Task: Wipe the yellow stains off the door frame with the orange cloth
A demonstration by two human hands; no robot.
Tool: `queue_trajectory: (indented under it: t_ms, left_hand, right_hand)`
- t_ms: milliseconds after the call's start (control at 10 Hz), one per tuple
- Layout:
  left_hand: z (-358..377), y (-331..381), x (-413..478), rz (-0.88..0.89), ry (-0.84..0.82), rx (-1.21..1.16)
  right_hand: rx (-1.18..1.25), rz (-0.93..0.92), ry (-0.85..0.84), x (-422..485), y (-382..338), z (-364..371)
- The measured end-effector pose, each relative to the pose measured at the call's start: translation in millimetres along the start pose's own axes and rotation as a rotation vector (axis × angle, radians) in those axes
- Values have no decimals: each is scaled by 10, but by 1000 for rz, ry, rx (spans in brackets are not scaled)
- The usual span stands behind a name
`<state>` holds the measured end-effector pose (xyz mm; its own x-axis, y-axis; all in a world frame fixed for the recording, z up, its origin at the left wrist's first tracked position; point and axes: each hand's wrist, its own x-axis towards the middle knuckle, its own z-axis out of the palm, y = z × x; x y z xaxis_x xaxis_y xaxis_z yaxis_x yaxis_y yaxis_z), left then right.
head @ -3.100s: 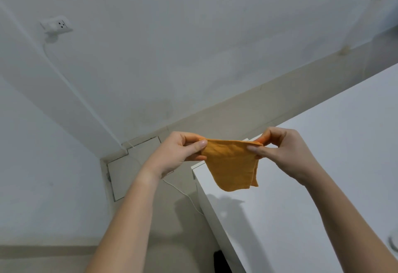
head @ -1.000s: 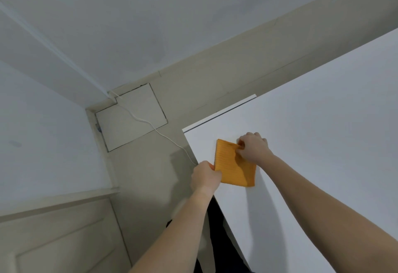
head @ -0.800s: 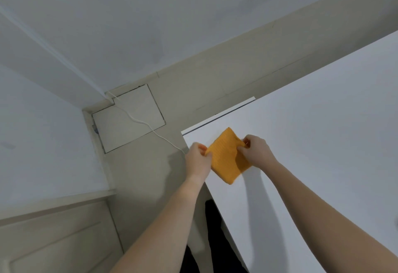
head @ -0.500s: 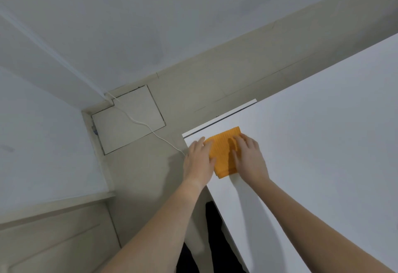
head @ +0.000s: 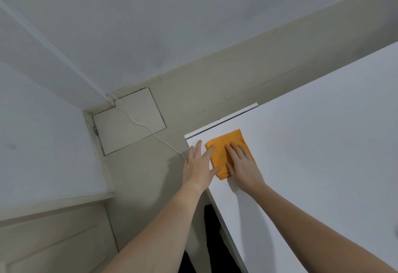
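Orange cloth [head: 228,142] pinned flat under both hands at the top corner of the white panel [head: 312,143].

Fingers [head: 235,150] of the right hand [head: 242,166] lie straight and slightly spread across the cloth's middle. The left hand [head: 198,168] lies flat too, its fingers touching the cloth's left edge, its palm on bare panel. I judge this hold flattens the folded cloth into a pad and loads it for wiping. The beige door frame [head: 237,74] runs just above, apart from the cloth. I cannot make out any yellow stains, and the frame looks not yet wiped.
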<state>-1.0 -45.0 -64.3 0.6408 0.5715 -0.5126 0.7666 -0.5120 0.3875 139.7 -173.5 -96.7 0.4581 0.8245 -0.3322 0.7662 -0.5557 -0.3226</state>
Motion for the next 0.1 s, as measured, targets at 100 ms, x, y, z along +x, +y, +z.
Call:
queue_trajectory:
  t_ms: [100]
  left_hand:
    - [-99,62,-73,-8,5,-48]
  right_hand:
    - [46,43,15,-28,-65,-118]
